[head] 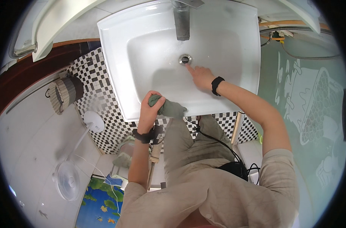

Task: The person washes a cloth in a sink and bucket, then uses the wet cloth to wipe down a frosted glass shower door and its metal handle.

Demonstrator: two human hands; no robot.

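Note:
A white ceramic washbasin (224, 54) lies before me, with a metal faucet (182, 24) at its back edge. My left hand (152, 107) grips a bunched green cloth (168, 108) at the basin's front left; the cloth's loose end hangs over the front rim. Inside the bowl, my right hand (201, 75) has its index finger extended, the tip at the lower edge of the metal drain (185, 59). The other fingers are curled, and nothing shows in that hand. Black bands circle both wrists. The drain stopper sits within its ring.
A striped woven basket (66, 92) and a white pedestal fan (67, 181) stand at the left on black-and-white checkered flooring (104, 136). A frosted panel (301, 94) with white patterns is at the right, with flexible hoses (312, 57) above. A black cable runs along my trousers.

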